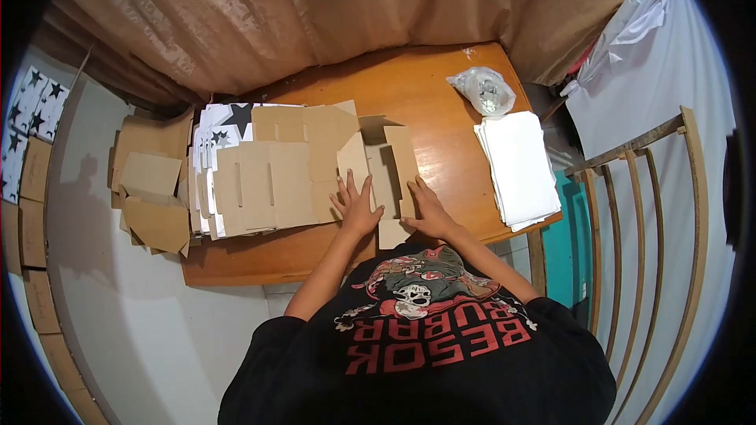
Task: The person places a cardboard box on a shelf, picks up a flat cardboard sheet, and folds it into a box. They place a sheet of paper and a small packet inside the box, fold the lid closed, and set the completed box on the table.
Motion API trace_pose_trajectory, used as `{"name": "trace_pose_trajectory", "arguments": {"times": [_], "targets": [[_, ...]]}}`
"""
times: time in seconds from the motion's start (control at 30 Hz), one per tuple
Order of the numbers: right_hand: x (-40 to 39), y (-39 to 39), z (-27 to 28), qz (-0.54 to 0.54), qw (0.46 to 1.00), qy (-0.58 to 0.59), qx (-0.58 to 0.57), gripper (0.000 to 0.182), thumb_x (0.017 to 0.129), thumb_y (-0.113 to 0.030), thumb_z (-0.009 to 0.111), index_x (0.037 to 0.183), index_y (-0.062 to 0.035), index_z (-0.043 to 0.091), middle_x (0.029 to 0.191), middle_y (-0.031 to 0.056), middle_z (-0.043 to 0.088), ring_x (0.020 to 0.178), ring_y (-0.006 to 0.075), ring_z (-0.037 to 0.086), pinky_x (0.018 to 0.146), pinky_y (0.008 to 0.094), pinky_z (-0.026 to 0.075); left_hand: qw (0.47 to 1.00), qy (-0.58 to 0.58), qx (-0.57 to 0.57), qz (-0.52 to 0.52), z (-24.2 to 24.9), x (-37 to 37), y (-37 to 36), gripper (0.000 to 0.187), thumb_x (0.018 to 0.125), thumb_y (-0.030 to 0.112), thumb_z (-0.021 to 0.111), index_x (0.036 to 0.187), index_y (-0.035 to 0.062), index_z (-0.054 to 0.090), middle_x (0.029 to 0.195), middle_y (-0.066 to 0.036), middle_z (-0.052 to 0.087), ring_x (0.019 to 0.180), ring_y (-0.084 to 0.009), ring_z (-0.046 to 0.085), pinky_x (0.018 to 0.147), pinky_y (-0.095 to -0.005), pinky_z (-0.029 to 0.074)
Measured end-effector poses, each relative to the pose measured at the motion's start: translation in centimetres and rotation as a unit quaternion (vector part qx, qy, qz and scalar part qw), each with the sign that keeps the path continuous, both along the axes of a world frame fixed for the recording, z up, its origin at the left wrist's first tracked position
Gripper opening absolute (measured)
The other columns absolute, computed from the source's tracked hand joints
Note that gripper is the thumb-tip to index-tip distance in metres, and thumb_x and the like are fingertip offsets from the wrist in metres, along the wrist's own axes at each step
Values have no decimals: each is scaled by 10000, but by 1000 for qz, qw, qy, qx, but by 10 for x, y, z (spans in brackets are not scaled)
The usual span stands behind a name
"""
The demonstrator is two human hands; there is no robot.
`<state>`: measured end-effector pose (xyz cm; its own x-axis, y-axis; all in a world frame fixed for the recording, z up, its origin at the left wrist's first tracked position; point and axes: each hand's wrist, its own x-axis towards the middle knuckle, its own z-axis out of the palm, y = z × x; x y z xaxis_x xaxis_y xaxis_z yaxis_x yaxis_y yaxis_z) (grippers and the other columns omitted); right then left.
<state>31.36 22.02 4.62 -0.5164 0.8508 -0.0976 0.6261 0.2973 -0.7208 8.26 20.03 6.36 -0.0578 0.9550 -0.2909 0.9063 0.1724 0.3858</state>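
In front of me a brown cardboard box (pixel 403 159) stands partly folded, with walls raised around an open middle. My left hand (pixel 359 208) lies with fingers spread on its left panel. My right hand (pixel 429 214) rests against the box's right wall near the front corner, fingers stretched out and thumb apart. A front flap (pixel 392 234) hangs toward my body. Just left of the box is a stack of flat cardboard blanks (pixel 287 181), some brown side up and some white with black stars.
A stack of white sheets (pixel 517 169) lies on the wooden table (pixel 441 90) at right, beside a clear plastic bag (pixel 482 90) of small pieces. More folded cardboard (pixel 153 181) sits at the left. Finished-looking boxes (pixel 33 165) line the far left. A wooden rack (pixel 638 228) stands at right.
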Motion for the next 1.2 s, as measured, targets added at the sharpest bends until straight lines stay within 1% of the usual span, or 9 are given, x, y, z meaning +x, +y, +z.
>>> {"name": "trace_pose_trajectory", "arguments": {"times": [0.23,0.33,0.43,0.5,0.67,0.87,0.93,1.0,1.2], "targets": [[-9,-5,23,-12,999,-26,24,1171,713,-340,885,1603,-31,189,1647,345,98,1477,521,286,1191,494,361,994,-108,29,-15,-32,-19,11,925,831,289,759,1621,233,281,1715,-207,-23,1581,-408,57,1177,-737,104],[-12,-3,19,-6,997,-59,57,1085,737,-282,861,1577,1,235,1647,333,130,1438,516,353,1160,491,405,994,-102,18,-47,-20,-19,11,863,826,203,715,1600,238,335,1727,-162,34,1589,-388,52,1191,-730,45],[-6,4,8,-59,996,-61,34,1053,776,-300,839,1577,3,227,1643,332,143,1395,504,420,1134,481,435,962,-203,6,-181,-15,-30,7,760,793,95,666,1521,214,484,1710,-126,190,1596,-369,45,1191,-717,-76],[1,11,11,-135,990,0,-31,1006,818,-318,807,1573,3,225,1634,328,177,1370,486,459,1115,474,454,961,-190,32,-199,-6,-33,-1,758,791,112,691,1515,219,494,1707,-127,198,1594,-373,57,1188,-723,-77],[8,21,3,-96,995,-30,3,988,828,-356,803,1561,13,252,1603,342,244,1413,475,411,1151,460,408,971,-92,59,-214,-3,-23,-9,739,770,191,780,1470,254,553,1681,-125,262,1586,-383,99,1196,-718,-74],[-2,16,25,-122,992,-26,-23,995,820,-428,820,1552,-1,299,1575,344,296,1459,489,349,1184,463,365,969,-102,57,-217,-14,-18,0,437,809,210,782,1242,258,744,1591,-122,423,1571,-390,164,1221,-694,-36],[-3,20,29,-141,989,-27,-29,988,822,-445,819,1558,-27,309,1575,338,304,1453,503,350,1181,475,366,956,-197,61,-211,-15,-19,2,302,867,207,750,1168,222,781,1569,-131,455,1565,-394,187,1231,-680,-5],[-1,26,28,-121,991,15,51,799,885,-460,754,1529,-110,437,1599,313,280,1401,501,414,1142,514,407,950,-220,59,-214,-19,-21,3,298,888,211,730,1183,198,771,1581,-129,445,1568,-395,178,1237,-667,6],[8,53,-7,-19,998,-58,5,475,972,-356,603,1426,-215,608,1578,320,335,1386,534,381,1174,546,349,938,-259,60,-223,-29,-29,4,261,964,213,664,1181,97,751,1594,-135,431,1565,-408,180,1249,-634,16]]}}
